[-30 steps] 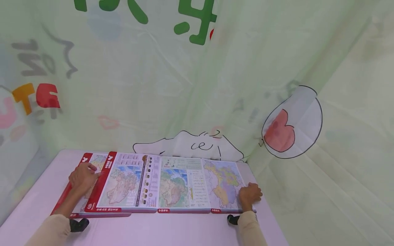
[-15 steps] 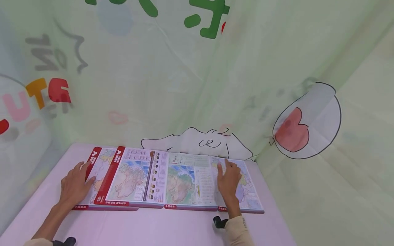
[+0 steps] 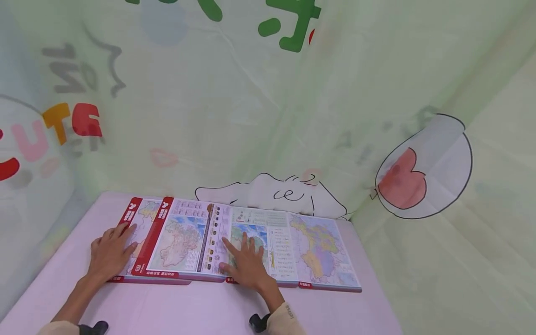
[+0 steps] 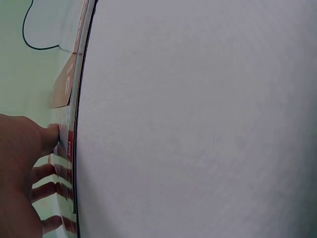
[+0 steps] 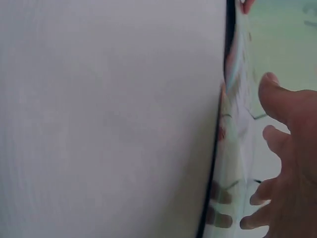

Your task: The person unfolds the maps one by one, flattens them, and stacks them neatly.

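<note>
On my feed, the map row (image 3: 278, 237) lay by the table's (image 3: 188, 307) far edge, long axis L–R. R hand (image 3: 248, 263) was nearer, just above its mid, fingers spread, empty; L hand's (image 3: 108, 253) splayed fingers touched the L map (image 3: 146, 214).

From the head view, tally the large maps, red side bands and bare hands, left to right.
First map, second map, third map, fourth map: 4
Left red band, right red band: 2
Left hand, right hand: 2
Total: 8
</note>
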Available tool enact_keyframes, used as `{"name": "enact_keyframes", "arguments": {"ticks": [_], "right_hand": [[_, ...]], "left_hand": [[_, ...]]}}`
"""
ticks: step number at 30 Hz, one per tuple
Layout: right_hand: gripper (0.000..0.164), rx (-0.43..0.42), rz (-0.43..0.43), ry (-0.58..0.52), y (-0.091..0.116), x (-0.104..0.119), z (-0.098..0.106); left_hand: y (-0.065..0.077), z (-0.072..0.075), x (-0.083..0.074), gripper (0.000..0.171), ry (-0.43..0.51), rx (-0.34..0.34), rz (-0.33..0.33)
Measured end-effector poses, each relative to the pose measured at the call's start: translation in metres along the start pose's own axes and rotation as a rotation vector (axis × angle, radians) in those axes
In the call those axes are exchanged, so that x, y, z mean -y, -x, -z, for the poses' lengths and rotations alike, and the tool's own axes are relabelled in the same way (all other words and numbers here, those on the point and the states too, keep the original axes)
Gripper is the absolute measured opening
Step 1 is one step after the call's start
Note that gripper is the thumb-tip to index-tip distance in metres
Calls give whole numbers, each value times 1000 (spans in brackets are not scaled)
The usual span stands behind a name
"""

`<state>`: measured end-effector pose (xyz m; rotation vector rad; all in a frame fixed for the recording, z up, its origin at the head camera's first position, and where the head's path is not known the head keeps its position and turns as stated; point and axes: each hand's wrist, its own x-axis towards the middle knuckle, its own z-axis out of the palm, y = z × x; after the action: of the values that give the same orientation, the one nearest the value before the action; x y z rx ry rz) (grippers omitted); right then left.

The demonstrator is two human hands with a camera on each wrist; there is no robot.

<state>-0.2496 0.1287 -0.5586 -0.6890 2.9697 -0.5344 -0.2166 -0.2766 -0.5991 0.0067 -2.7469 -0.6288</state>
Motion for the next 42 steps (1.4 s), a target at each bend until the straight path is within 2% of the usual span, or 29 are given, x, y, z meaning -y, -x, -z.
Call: {"name": "enact_keyframes", "arguments": {"ticks": [4, 11, 18, 24, 30, 33, 36, 39, 41, 42], "right_hand": [[78, 54, 23, 62, -1, 5, -10], [77, 86, -3, 80, 0, 8, -10], [78, 91, -4, 63, -2, 8, -9], [78, 86, 7, 63, -2, 6, -11], [76, 60, 41, 51, 0, 7, -9], [77, 8, 70, 10, 2, 7, -10], [73, -81, 58, -68, 4, 13, -7], [56, -247, -38, -183, 3, 23, -2], [41, -366, -118, -291, 3, 31, 1], [34, -395, -162, -361, 4, 34, 3]], "left_hand": [[2, 0, -1, 77, -20, -7, -15], [14, 4, -7, 77, -22, -17, -35], [34, 11, -15, 76, -42, 53, 2], [51, 14, -19, 77, -50, 53, 5], [60, 15, -18, 79, -53, 89, 21], [62, 15, -16, 79, -36, 101, 33], [63, 14, -16, 80, 11, 95, 60], [62, 15, -18, 81, 67, 63, 110], [60, 19, -19, 82, 100, 49, 159], [58, 22, -20, 82, 113, 51, 192]]}}
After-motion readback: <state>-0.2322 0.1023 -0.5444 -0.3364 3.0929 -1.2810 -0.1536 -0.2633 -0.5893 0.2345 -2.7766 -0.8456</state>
